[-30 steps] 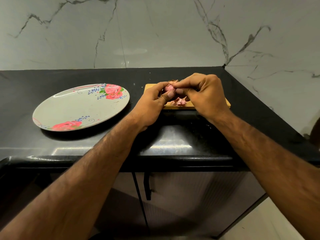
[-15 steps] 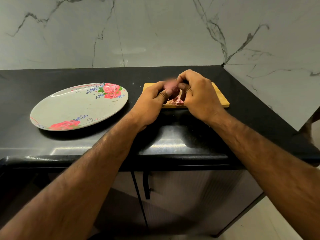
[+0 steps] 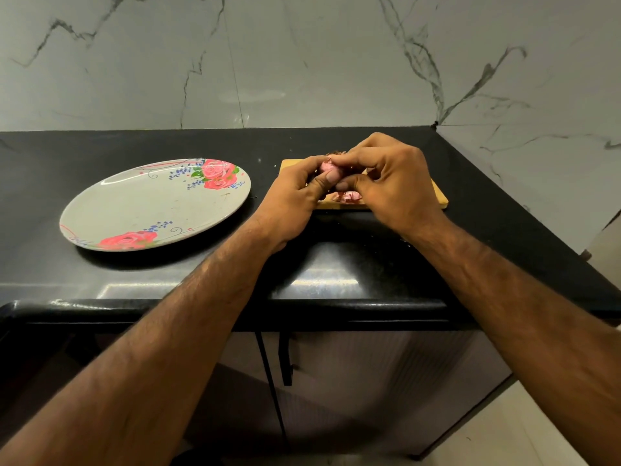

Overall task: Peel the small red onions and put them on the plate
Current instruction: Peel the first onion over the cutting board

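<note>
A: One small red onion (image 3: pixel 327 167), pale pink and partly bared, up off the wooden cutting board (image 3: pixel 438 198), caught between two hands.

B: Gripped from the left by the left hand (image 3: pixel 294 200), with the thumb pressed across the front and the fingers curled round behind.

A: Pinched from above by the right hand (image 3: pixel 393 183), with fingertips closed on a flap of skin at the top and the other fingers folded underneath.

B: So, both hands closed on that one onion, close together over the board's middle.

A: Just below, on the board's near edge, a small heap of pink-red peelings (image 3: pixel 349 196). Something brownish behind the right hand as well, mostly hidden; impossible to say what.

B: Off to the left, beside the board but clear of it, an oval plate (image 3: pixel 111 210) printed with pink roses, lying flat.

A: All resting on a glossy black countertop (image 3: pixel 84 153), backed by a grey-veined marble wall (image 3: pixel 302 62).

B: And under the counter's lip, dark cabinet doors (image 3: pixel 369 381) with a slim black handle (image 3: pixel 286 358).
</note>
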